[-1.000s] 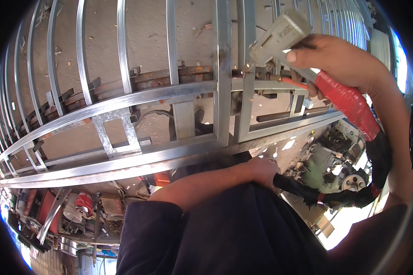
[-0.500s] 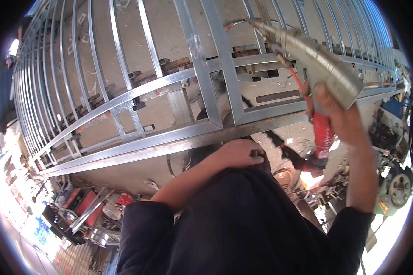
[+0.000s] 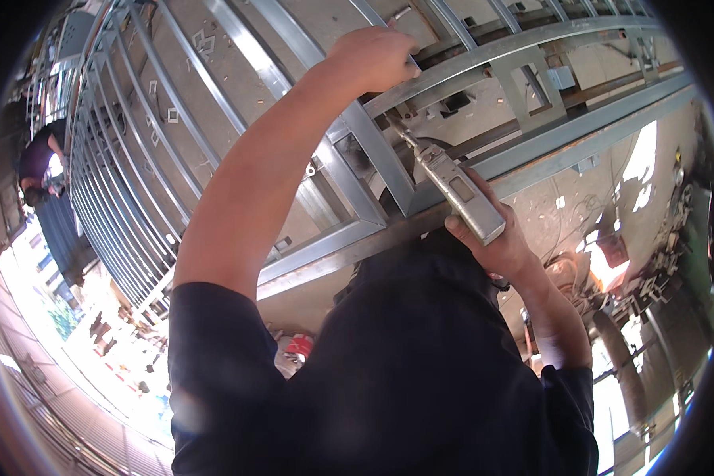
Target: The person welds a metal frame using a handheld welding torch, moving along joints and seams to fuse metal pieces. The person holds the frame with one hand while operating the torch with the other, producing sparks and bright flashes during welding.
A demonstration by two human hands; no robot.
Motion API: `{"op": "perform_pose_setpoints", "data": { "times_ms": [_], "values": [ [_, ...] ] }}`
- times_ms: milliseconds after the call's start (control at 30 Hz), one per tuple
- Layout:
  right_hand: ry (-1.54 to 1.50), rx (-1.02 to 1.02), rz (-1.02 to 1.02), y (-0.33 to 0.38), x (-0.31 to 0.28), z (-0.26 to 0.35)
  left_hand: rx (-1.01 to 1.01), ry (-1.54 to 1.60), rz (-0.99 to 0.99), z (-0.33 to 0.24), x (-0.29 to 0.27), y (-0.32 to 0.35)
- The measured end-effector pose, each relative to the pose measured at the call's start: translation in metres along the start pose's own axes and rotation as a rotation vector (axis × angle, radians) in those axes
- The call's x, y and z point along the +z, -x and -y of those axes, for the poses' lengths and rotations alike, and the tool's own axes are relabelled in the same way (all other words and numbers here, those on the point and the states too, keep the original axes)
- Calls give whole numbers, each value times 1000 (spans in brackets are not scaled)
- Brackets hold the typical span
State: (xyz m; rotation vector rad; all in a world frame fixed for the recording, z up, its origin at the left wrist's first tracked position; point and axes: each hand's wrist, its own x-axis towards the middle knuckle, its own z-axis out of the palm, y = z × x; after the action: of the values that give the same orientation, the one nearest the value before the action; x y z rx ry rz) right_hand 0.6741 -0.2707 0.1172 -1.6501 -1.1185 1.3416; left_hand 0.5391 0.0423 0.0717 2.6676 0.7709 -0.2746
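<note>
My right hand is closed around a boxy silver metal hand tool with a narrow, pointed front end; its exact kind is unclear. The tool's tip points away from me, into the gap behind the lower corner of a metal gate frame. My left arm reaches far across the frame. At its end, my left hand is closed, fingers curled, beside the frame's curved rail. Whatever those fingers hold, if anything, is hidden.
Long parallel bars of the frame stretch away on both sides. At the far left another person bends beside the bars. Metal scraps litter the floor at the right. A red object sits low at the left.
My left hand has gone from near my body out over the frame. The right hand has brought the silver tool left and closer in. A red tool by that hand no longer shows there.
</note>
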Motion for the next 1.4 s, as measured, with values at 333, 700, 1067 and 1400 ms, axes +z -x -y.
{"op": "perform_pose_setpoints", "data": {
  "times_ms": [333,700,1067,1400],
  "values": [
    [-225,171,33,-14,-4,-10,175,-41,372,-9,23,-76],
    [-573,409,176,-60,-25,-26,143,-70,460,-20,23,-89],
    [-577,410,207,-64,-26,-27,90,-74,477,-27,19,-89],
    [-589,405,206,-65,-22,-31,84,-90,441,-25,23,-87]
  ]
}}
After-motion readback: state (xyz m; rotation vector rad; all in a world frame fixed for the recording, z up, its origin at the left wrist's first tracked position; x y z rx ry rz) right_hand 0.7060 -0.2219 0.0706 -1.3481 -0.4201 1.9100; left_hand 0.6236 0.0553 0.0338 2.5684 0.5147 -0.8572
